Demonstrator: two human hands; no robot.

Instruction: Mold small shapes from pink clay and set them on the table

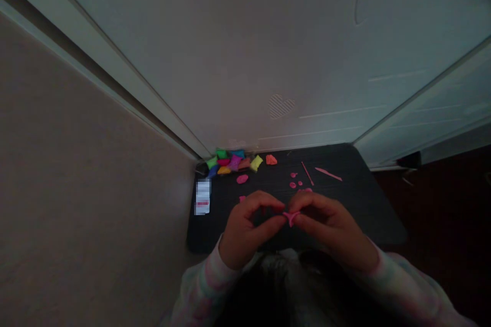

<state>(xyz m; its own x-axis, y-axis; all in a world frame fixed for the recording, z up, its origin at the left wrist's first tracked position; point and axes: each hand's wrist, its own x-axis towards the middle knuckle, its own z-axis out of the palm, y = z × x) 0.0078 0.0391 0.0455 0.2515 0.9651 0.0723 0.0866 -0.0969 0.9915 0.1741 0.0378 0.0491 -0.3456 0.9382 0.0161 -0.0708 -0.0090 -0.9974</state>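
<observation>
A small pink clay piece (290, 217) is pinched between the fingertips of both hands above a black table (360, 204). My left hand (245, 230) curls in from the left, thumb and forefinger closed on the piece. From the right, my right hand (330, 230) grips the same piece with its fingers pressed together. Several small pink clay bits (296, 182) lie on the table just beyond my hands, and a larger pink lump (242, 179) sits further left.
A row of coloured clay packets (230, 162) lines the table's far left edge, with an orange lump (271, 160) beside it. Two thin pink tools (328, 173) lie at the far right. A small white packet (202, 196) rests at the left edge. A pale door stands behind.
</observation>
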